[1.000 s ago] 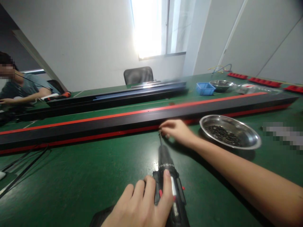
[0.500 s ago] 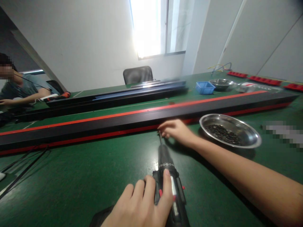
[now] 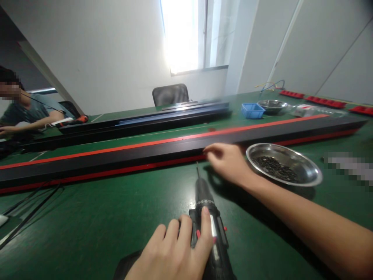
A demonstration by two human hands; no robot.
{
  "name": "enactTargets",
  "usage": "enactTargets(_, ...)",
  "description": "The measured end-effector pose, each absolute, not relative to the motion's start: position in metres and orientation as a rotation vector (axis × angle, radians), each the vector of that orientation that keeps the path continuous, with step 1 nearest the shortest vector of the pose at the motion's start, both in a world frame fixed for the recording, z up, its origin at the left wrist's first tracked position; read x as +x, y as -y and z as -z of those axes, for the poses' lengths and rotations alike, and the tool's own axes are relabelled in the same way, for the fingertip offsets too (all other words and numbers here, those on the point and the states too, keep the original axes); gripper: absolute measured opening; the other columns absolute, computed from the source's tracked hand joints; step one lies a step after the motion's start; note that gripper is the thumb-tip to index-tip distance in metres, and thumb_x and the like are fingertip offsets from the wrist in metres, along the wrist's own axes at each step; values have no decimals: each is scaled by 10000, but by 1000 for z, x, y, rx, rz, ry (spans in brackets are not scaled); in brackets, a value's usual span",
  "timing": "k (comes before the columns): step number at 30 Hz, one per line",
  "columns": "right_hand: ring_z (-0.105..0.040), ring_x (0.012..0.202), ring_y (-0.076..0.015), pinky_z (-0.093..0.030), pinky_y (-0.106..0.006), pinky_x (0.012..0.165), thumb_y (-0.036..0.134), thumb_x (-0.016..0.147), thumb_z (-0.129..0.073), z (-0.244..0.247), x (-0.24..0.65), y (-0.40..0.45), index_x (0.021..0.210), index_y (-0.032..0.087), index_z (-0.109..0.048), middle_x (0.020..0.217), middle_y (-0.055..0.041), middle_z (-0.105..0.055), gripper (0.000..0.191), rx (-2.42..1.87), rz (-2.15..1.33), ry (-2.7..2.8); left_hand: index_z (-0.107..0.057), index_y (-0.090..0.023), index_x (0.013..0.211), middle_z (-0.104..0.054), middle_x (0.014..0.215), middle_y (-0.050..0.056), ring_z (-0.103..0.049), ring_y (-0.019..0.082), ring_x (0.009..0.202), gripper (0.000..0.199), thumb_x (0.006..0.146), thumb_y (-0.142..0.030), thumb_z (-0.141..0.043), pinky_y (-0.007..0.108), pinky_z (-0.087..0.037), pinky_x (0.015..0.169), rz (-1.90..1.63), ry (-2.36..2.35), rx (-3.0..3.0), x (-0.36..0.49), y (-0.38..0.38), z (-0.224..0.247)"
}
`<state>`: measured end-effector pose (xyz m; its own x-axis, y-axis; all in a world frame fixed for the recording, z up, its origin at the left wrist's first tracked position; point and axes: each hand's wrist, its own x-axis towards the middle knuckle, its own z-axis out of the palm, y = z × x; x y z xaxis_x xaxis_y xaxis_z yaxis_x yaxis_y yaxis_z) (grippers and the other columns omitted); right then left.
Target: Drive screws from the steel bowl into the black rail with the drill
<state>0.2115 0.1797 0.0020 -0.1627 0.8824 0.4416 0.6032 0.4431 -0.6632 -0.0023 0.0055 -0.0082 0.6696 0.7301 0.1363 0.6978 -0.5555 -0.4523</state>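
Black drill point(image 3: 204, 196) fills the clasped left hand point(image 3: 175, 251); right hand point(image 3: 229, 163) curls beside the red-edged bar point(image 3: 140, 155), its pinch unclear.

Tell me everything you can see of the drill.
The drill looks plastic, black with red details and a pale stripe, and has a numbered collar. The left hand grips its body. Its thin, metal-looking bit points away, toward the red-edged bar; whether they touch is unclear. The rear runs out of frame.

Bright window glare, dim room, soft motion blur
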Motion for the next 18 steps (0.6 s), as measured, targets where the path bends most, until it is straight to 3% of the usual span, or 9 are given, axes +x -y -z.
enactTargets(3,-692,784,-222,-504,-317,757,275,853,-586,-32,235,-170,895,229,-783,885,-58,-773,206,-1408,-138,1905,-303,-131,1571,-653,927,64,-618,228,703,714,941,-370,-537,325,-483,578,-85,1137,-2439,-1,-15,6)
enactTargets(7,-677,808,-243,-437,-329,728,357,881,-565,-53,284,-165,827,210,-762,894,-80,-771,251,-1781,46,1954,-222,-118,1599,-642,1023,97,-633,265,810,882,902,-520,-582,365,-519,666,-162,1256,-2513,2,-21,-1)
enactTargets(12,-681,831,-308,-401,-360,667,494,894,-514,-35,345,-177,952,219,-778,975,-143,-767,386,-2302,43,1944,-247,-153,1598,-637,1017,88,-636,241,834,808,932,-468,-578,341,-519,737,-217,1336,-2566,6,-23,-9)
enactTargets(18,-684,843,-314,-414,-370,690,517,889,-543,-24,357,-184,1134,264,-776,1051,-154,-753,422,-2448,-116,1901,-249,-161,1600,-640,1032,94,-650,259,842,781,901,-313,-562,380,-557,722,-235,1310,-2591,2,-24,-6)
